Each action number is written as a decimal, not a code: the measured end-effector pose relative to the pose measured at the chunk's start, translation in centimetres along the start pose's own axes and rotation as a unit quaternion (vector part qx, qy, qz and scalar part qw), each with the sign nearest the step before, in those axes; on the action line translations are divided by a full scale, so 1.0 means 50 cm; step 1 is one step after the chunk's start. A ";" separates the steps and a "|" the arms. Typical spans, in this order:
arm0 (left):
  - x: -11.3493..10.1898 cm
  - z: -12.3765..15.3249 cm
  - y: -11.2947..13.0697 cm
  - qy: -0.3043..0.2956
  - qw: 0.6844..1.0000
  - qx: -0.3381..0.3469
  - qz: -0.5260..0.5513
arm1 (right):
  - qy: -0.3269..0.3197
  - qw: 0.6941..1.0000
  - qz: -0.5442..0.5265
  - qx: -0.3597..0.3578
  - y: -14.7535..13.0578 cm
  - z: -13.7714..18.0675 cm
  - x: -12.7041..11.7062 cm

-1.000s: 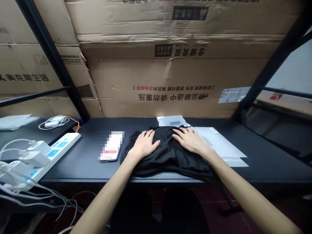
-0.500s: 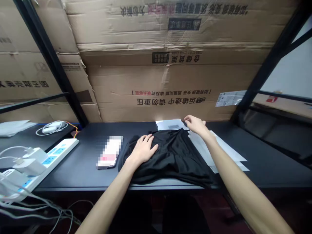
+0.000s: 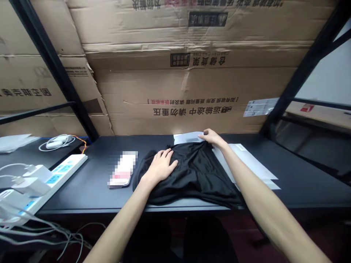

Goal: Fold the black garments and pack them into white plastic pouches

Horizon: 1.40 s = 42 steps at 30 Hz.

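A crumpled black cloth point(image 3: 192, 175) with a soft sheen lies spread on the dark desk. My left hand point(image 3: 161, 166) rests flat on its left part, fingers stretched out. At the cloth's far edge, a thin white sheet point(image 3: 186, 138), paper or plastic, sticks out from beneath it. My right hand point(image 3: 211, 136) has its thumb and fingers closed on the right end of this sheet, near the cloth's far corner. Several white sheets point(image 3: 255, 162) lie overlapping to the right, partly under my right forearm.
A phone point(image 3: 123, 170) with a blurred screen lies left of the cloth. At the far left are a white power strip point(image 3: 61, 173) with chargers and loose cables, and a coiled white cable point(image 3: 57, 142). Cardboard point(image 3: 181, 87) stands behind the desk between black metal posts.
My right hand has moved slightly left and closed on the right end of the white sheet. My left hand stays on the black cloth. The view has shifted a little.
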<state>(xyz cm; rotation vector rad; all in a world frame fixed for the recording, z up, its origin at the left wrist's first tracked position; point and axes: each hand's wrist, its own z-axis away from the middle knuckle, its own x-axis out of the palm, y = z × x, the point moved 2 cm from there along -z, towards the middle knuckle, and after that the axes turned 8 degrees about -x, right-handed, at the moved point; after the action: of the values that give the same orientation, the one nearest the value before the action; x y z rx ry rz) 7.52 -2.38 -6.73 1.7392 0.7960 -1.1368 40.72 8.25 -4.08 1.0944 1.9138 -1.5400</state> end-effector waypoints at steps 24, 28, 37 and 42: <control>-0.077 0.012 0.036 0.231 0.964 0.092 0.094 | 0.153 0.928 -0.322 -0.109 -0.138 0.071 -0.057; -0.108 0.023 0.049 0.363 0.919 0.136 0.068 | 0.111 0.928 -0.335 -0.121 -0.181 0.121 -0.027; -0.099 0.014 0.031 0.271 0.956 0.105 0.042 | -0.041 0.929 -0.321 -0.181 -0.247 0.188 0.015; -0.108 0.015 0.029 0.310 0.943 0.053 0.111 | -0.073 0.900 -0.206 -0.378 -0.239 0.229 -0.050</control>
<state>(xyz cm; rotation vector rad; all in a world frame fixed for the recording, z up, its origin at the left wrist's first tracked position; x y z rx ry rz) 6.46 -3.90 -1.42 2.2535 0.8820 -0.4757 31.10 -4.15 1.77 0.2353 2.4044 -0.8433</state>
